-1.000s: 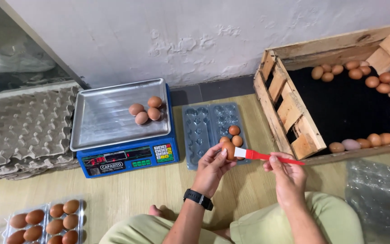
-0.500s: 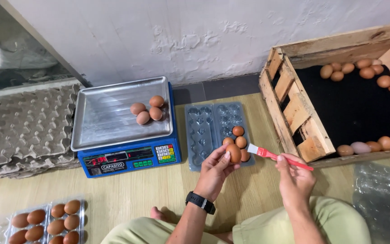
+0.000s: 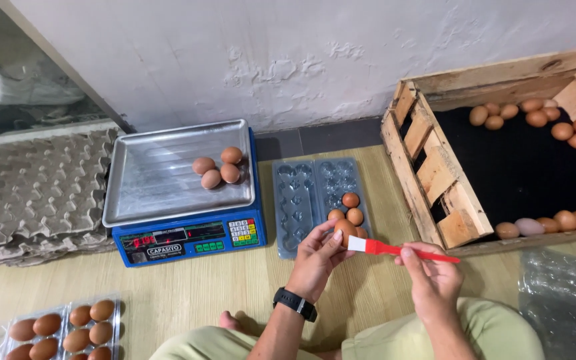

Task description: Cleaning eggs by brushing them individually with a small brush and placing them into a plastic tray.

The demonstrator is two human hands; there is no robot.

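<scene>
Wooden crate (image 3: 428, 167) with brown eggs inside, up and to the right of the fingers. Stack of grey cartons (image 3: 28, 193) far to the left. Blue scale (image 3: 188, 237) up and left of the fingers, three eggs on its steel pan (image 3: 148, 180). Clear tray (image 3: 305, 200) just above the fingers, a few eggs in its near cells. Second tray (image 3: 61, 327), full of eggs, at lower left on the floor. Left hand (image 3: 318, 257), wrist in a black watch, fingers closed round an egg (image 3: 345, 231) over the clear tray's near edge. Right hand (image 3: 431, 273) pinching a red brush (image 3: 401, 250), white bristles touching the egg.
</scene>
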